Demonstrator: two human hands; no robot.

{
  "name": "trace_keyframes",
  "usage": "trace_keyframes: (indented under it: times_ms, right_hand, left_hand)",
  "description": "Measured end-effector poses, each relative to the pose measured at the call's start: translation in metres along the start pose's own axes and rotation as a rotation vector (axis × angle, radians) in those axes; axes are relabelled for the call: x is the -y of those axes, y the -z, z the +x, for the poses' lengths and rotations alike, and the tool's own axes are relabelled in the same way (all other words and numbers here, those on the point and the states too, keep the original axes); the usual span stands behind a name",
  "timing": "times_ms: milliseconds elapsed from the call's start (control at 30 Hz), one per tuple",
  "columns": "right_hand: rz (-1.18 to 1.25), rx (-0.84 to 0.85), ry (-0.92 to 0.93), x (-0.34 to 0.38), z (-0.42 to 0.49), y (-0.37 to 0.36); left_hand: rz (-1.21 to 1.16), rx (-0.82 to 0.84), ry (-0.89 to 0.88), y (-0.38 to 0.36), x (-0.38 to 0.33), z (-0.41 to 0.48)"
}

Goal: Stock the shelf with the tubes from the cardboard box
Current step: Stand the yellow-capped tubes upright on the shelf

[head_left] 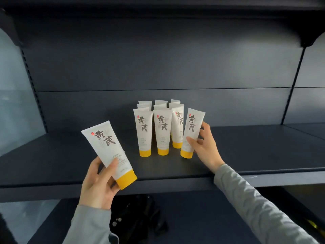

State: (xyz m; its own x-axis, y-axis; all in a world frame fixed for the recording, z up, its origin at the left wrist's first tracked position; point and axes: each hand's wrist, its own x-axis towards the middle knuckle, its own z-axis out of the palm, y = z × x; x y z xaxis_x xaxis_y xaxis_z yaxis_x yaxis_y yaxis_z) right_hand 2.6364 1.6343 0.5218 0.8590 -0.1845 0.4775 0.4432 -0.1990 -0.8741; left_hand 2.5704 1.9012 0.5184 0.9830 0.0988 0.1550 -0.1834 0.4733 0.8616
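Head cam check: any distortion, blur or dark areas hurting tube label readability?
Head view: wide-angle bowing curves the shelf front edge and tilts the uprights; front-row tubes and the tube in the left hand are sharp, labels legible; frame edges soften; the lower shelf is dim, its black object indistinct.

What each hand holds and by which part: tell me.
Left hand grips a tilted tube by its lower body, beside the yellow cap. Right hand pinches the rightmost shelf tube at its lower half, thumb in front.
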Motion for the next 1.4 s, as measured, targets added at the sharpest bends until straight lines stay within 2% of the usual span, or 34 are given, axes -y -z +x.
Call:
trace_keyframes:
  times_ms: [100,500,833,900,1033,1100,1167,1233,1333,1400]
  right_hand:
    - [-0.045,-0.026,0.015,-0.007,0.011,-0.011]
    - [-0.182,0.071,-0.031,-0.012,0.022,-0.012]
    - [-0.234,0.083,-0.076,-0.012,0.021,-0.009]
    - [-0.249,0.012,-0.052,-0.010,0.015,-0.009]
    - [-0.212,-0.272,0.068,0.003,-0.007,-0.008]
    - [-0.166,-0.298,0.144,0.015,-0.022,-0.012]
    - [-0.120,-0.231,0.185,0.026,-0.037,-0.019]
    - [-0.064,-0.094,0.190,0.036,-0.053,-0.028]
    - [-0.009,0.133,0.146,0.046,-0.073,-0.041]
    - [0.028,0.223,0.096,0.049,-0.082,-0.047]
  left_hand:
    - [-0.012,0.027,0.008,0.007,0.001,0.010]
    - [-0.058,0.050,0.038,0.008,0.014,0.023]
    - [-0.057,0.059,-0.017,0.006,0.017,0.013]
    - [-0.042,0.063,-0.034,0.006,0.017,0.011]
    - [-0.026,0.089,-0.056,0.004,0.017,0.010]
    - [-0.019,0.117,-0.068,-0.001,0.017,0.009]
    - [-0.013,0.150,-0.072,-0.007,0.018,0.008]
    - [-0.009,0.180,-0.081,-0.015,0.019,0.006]
    - [-0.013,0.214,-0.103,-0.026,0.022,0.004]
    - [-0.006,0.235,-0.123,-0.030,0.023,0.003]
